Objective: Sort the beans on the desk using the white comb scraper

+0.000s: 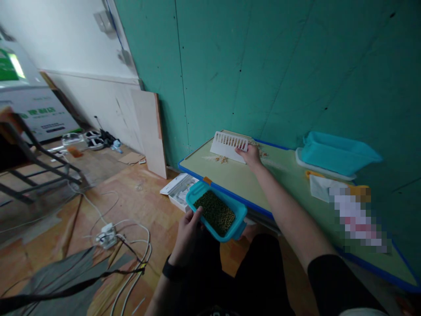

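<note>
My left hand grips the near left rim of a turquoise plastic tub. The tub hangs over my knees, just off the table's front edge, with dark green and pale yellow beans spread along its bottom. On the table, my right hand is closed on the right end of a white plastic panel with a row of slots along its top edge. Small tan bits lie scattered in front of the panel, and more show behind it and beside my right hand.
On the table, to the right, sit a second turquoise tub, a white-and-yellow item and a blurred-out packet. An opened white box stands on the floor. Cables and a power strip lie at left.
</note>
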A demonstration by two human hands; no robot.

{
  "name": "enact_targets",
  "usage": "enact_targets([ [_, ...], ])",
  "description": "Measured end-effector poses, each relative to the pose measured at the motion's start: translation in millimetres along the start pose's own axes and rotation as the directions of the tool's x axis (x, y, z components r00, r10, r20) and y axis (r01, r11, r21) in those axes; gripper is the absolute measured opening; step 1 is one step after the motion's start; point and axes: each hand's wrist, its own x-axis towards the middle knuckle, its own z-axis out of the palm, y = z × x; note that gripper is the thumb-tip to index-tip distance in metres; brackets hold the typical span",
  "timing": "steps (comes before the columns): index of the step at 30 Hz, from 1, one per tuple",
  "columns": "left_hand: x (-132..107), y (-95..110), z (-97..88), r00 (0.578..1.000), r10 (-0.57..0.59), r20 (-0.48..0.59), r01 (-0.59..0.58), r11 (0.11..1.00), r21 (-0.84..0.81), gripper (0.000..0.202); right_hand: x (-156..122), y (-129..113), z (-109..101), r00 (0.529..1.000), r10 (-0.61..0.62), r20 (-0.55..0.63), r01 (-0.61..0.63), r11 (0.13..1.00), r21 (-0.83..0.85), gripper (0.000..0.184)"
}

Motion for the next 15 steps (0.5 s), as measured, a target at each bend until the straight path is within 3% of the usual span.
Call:
enact_targets([
  [8,-1.8,1.9,5.5,1.000,-0.016,-0.012,0.017,0.999,0.034,0.043,-8.5,-2.6,-9.1,0.996,0.013,0.083,-0.030,0.978,0.207,0.036],
  [15,-2.3,2.0,6.8,1.000,0.031,-0.001,-0.031,0.999,0.025,0.046,-10.5,-6.2,-11.1,0.994,0.027,0.106,-0.055,0.960,0.276,0.039],
])
